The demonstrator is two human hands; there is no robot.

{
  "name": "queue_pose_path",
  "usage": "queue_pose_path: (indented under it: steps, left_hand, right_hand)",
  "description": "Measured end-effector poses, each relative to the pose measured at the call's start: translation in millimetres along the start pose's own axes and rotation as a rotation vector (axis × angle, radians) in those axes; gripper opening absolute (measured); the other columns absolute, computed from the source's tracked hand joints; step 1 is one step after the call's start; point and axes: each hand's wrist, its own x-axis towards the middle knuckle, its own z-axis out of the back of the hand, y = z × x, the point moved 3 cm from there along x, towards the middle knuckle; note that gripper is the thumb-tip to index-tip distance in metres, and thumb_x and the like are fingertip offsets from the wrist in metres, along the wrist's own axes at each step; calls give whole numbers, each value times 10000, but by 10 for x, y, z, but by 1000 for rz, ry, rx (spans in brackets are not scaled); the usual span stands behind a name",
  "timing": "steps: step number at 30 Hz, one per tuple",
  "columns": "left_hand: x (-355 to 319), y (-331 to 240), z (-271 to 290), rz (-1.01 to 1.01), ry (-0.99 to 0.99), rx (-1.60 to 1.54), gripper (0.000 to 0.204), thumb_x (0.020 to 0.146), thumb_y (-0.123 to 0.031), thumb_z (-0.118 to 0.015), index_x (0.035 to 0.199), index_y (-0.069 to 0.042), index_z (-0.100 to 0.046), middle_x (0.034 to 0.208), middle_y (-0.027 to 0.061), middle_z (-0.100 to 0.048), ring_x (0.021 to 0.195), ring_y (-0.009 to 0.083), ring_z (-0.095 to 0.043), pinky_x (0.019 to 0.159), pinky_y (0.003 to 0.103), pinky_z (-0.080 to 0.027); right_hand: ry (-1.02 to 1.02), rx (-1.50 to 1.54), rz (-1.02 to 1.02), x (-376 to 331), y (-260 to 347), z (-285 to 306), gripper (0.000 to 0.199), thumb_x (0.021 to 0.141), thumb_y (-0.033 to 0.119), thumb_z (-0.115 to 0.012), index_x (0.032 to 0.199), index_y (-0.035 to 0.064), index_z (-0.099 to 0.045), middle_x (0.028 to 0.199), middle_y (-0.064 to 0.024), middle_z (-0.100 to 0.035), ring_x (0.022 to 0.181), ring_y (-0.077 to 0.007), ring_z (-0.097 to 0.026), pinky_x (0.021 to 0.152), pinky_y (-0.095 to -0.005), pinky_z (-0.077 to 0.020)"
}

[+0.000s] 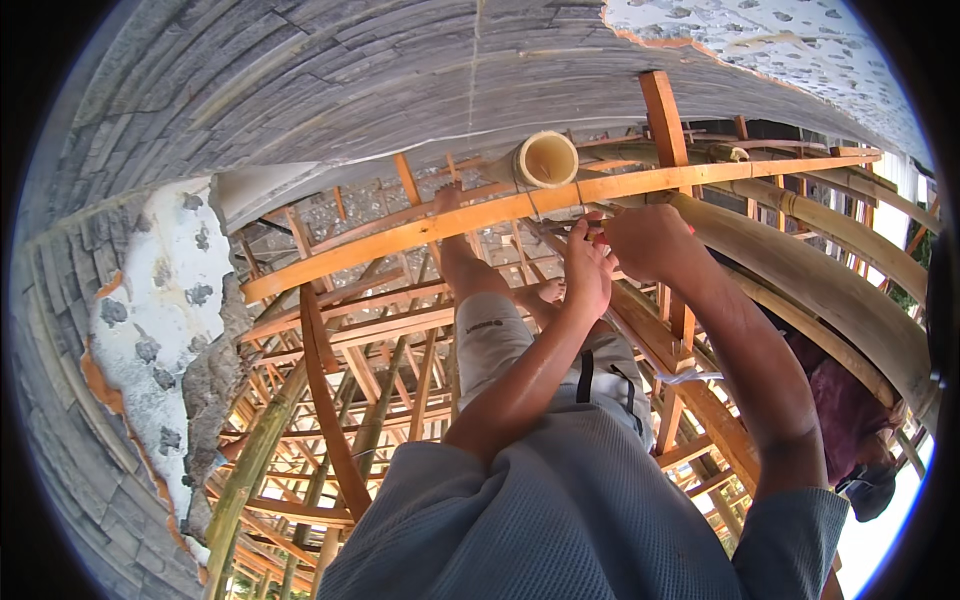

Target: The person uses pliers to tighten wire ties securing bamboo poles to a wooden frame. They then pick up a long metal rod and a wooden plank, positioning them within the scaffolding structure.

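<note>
The small tool with red on its handle (600,239) lies at the near side of the long, flat, orange-brown wooden beam (400,234), mostly hidden inside my fingers; only bits of red and a thin dark part show. My right hand (650,243) is closed around it, the back of the hand turned up, with a touch of red showing at its outer edge. My left hand (590,268) is just beside it, fingers curled narrow against the tool's dark end; I cannot tell whether they grip it or only steady it. Thin dark wire (535,207) loops around the beam close to my fingertips.

Just past the beam's far edge is the open, round end of a pale yellow bamboo pole (548,160). An upright orange wooden post (664,120) crosses the beam to the right of my hands, and a thick grey-brown bamboo pole (800,262) runs from near there down the right side. My bare left foot (449,197) shows beyond the beam, my right foot (549,290) on its near side. Farther beyond the beam rises a grey wall of narrow stone-like strips (350,90).
</note>
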Motion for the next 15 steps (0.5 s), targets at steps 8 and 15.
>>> queue_pose_path:
  steps: [8, 15]
  left_hand:
    - [-36, 1, -178, -15, 7, -51, 284, 1081, -364, -473, 1218, -133, -567, 1045, -34, -586, 1040, 100, -553, 956, 380, -442]
    - [19, -148, -180, -35, -9, -57, 236, 1097, -343, -447, 1197, -154, -546, 1099, -30, -577, 1072, 101, -547, 969, 398, -445]
  right_hand:
    - [-54, -47, 31, -8, -11, 245, 147, 775, 146, -728, 881, 48, -758, 833, -131, -761, 811, -321, -762, 749, -468, -588]
    - [-76, -160, 45, 90, 82, 384, 135, 837, 183, -714, 886, 63, -751, 885, -123, -763, 898, -308, -761, 867, -571, -543]
